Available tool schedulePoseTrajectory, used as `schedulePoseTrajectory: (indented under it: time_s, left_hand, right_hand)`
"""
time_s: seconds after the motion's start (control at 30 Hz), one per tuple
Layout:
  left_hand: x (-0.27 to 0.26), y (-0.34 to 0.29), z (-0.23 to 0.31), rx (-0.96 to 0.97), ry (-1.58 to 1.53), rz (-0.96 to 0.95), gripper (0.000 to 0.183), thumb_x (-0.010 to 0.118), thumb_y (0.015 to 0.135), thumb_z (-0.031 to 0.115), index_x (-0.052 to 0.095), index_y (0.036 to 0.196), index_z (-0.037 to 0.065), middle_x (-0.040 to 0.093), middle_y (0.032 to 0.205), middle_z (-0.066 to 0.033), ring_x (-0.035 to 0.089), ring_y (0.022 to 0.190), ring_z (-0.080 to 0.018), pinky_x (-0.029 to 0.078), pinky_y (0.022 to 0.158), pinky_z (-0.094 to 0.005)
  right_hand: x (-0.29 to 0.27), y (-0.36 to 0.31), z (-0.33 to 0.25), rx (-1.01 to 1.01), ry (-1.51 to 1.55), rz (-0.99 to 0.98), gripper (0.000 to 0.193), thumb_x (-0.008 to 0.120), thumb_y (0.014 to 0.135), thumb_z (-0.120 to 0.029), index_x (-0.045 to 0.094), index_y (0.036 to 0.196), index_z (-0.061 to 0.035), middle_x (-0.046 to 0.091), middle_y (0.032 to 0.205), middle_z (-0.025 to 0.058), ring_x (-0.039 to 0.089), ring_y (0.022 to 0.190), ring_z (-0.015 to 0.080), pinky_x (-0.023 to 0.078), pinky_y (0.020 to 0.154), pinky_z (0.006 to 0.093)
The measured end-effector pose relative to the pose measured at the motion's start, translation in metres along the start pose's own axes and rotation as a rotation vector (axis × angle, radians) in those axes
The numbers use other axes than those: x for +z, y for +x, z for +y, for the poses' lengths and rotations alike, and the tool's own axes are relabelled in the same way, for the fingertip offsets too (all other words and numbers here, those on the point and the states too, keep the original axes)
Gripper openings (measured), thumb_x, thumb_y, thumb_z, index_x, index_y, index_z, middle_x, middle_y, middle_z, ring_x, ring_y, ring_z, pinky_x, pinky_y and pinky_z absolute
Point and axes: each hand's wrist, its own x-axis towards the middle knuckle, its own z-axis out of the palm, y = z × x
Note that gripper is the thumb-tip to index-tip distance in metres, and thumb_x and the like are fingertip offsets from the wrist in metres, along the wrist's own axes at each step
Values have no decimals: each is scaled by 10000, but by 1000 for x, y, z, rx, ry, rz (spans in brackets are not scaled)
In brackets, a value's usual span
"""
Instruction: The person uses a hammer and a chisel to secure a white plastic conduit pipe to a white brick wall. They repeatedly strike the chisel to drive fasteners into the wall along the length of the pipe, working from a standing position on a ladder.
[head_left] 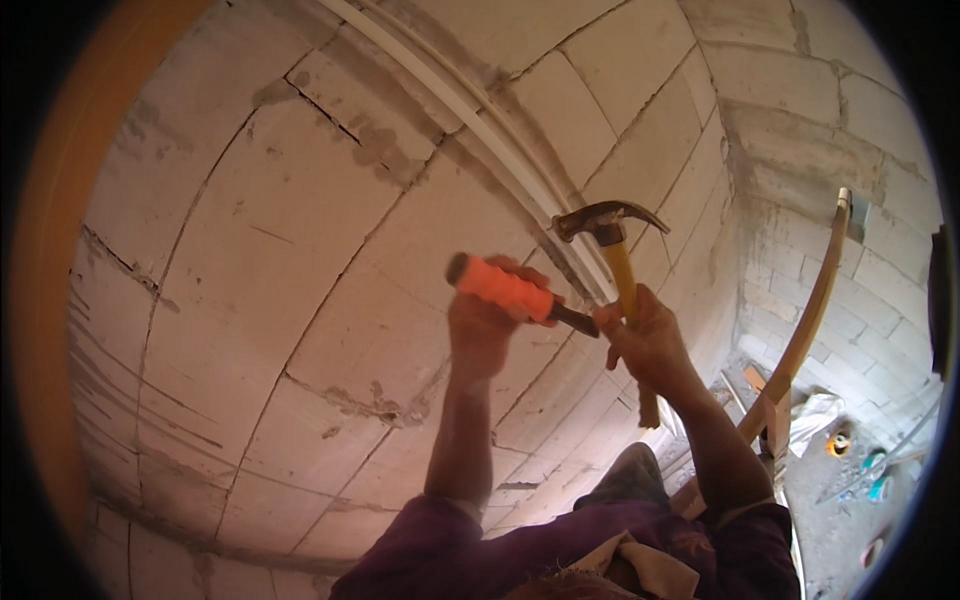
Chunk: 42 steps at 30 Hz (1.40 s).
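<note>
My left hand [478,330] is closed around the orange grip of a chisel [508,292], raised in front of the block wall [300,250]. Its dark metal blade slants down to the right, ending beside the fingers of my right hand [652,345]. That hand grips a claw hammer [622,275] by its yellow handle, head up and claw curving to the right. Whether the right fingertips touch the blade, I cannot tell. Behind the hammer, white conduits [470,115] run diagonally down a groove in the wall.
To the right, a long curved-looking wooden bar [815,310] leans up toward the side wall [800,110]. Down on the grey floor [820,500] lie a white sack [815,415], an orange-and-black round item [838,443] and teal pieces [878,488]. A brown edge [60,250] borders the far left.
</note>
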Motion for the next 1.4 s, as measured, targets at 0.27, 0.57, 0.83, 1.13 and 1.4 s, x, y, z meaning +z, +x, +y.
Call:
schedulePoseTrajectory:
  time_s: [0.27, 0.57, 0.83, 1.13, 1.4]
  left_hand:
    - [-5, 91, 121, 521, 608, 185, 434, 682, 916, 59, 482, 1287, -45, 623, 1135, -189, 697, 919, -306, 641, 612, -390]
    - [-5, 158, 149, 554, 950, -21, 274, 749, 866, 18, 593, 1091, 2, 663, 1038, -82, 663, 981, -160, 554, 852, -306]
    - [-13, 172, 130, 384, 1079, -95, 409, 794, 837, 52, 594, 1191, 3, 696, 1071, -83, 683, 1013, -166, 570, 915, -309]
    - [42, 177, 134, 76, 1449, -241, 593, 826, 788, 107, 548, 1298, -12, 718, 959, -154, 704, 823, -196, 585, 710, -330]
    - [32, 183, 133, 238, 1518, -303, 568, 791, 837, 189, 529, 1304, -1, 704, 1040, -169, 706, 928, -253, 569, 840, -348]
  right_hand:
    - [-45, -22, -3, 119, -111, 209, 415, 643, 976, -414, 515, 907, -25, 581, 726, 53, 551, 488, 105, 449, 454, 269]
    - [-52, -36, 2, 138, -93, 230, 419, 642, 977, -417, 518, 913, -21, 584, 739, 56, 545, 483, 95, 440, 443, 256]
    - [-47, -40, -2, 116, -74, 246, 403, 641, 979, -412, 526, 921, -30, 568, 740, 42, 524, 479, 87, 434, 432, 250]
    - [-46, -48, -6, 127, -162, 269, 421, 609, 990, -444, 537, 933, -33, 580, 731, 42, 534, 474, 88, 409, 420, 241]
    - [-40, -46, -9, 141, -120, 265, 463, 538, 1013, -488, 534, 929, -33, 580, 714, 37, 536, 471, 92, 398, 419, 244]
